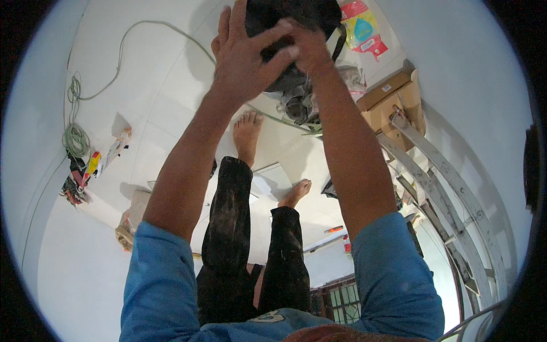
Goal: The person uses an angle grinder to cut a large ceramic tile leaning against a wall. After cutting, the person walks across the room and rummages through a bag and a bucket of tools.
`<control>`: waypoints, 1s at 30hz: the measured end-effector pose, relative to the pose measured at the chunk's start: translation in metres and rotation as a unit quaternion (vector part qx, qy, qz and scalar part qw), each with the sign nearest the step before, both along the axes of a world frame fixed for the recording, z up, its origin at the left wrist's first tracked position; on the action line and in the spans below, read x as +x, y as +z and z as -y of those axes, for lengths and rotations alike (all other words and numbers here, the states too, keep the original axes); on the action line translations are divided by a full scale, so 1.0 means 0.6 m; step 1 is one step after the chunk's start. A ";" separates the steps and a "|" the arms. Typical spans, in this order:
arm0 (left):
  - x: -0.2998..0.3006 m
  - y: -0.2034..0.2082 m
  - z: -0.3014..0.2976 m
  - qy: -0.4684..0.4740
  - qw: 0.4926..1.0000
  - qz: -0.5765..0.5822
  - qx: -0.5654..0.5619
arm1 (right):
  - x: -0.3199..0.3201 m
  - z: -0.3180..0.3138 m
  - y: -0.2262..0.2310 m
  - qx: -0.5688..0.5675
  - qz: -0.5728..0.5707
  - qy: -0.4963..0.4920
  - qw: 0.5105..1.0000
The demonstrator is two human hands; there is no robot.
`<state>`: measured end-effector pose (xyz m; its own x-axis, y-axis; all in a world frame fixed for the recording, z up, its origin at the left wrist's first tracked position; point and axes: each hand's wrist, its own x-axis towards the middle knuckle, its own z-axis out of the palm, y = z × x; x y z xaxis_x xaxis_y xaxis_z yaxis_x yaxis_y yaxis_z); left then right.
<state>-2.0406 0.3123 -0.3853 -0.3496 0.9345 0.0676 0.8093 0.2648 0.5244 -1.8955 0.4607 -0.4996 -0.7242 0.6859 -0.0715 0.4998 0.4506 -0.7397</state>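
Note:
Near the top edge, my left hand point(239, 57) has its fingers spread, some pointing up and others reaching right across a black bag-like thing point(302, 11). The hand overlaps its left side; whether it touches or holds it is unclear. My right hand point(311, 47) meets the left hand's fingertips in front of the same black thing. Its fingers are partly hidden and smeared, so its grip does not show. A dark strap-like loop hangs at the black thing's right side. Below it lies a clear plastic bag point(299, 102) with dark round items inside.
A red, yellow and blue packet point(363, 29) lies at upper right, above an open cardboard box point(393, 97). A metal ladder point(456, 194) runs down the right side. A pale green cable point(77, 139) is coiled at left, near several small tools. My bare feet stand on pale tiles.

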 end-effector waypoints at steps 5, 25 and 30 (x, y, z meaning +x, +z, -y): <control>-0.046 -0.155 -0.023 0.155 0.966 0.054 -0.199 | 0.027 0.061 -0.072 0.164 0.078 0.156 0.971; -0.059 0.021 0.082 -0.032 0.967 0.159 -0.196 | 0.023 0.047 -0.081 -0.021 0.411 0.086 0.907; -0.040 0.000 0.069 -0.006 0.963 0.193 -0.186 | 0.015 0.050 -0.026 -0.060 0.494 0.034 0.867</control>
<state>-2.0648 0.2706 -0.3855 -0.2706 0.8731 -0.4056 0.5779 0.4843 0.6569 -1.8863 0.4309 -0.5151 -0.3072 0.5886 -0.7478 0.8917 0.4526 -0.0100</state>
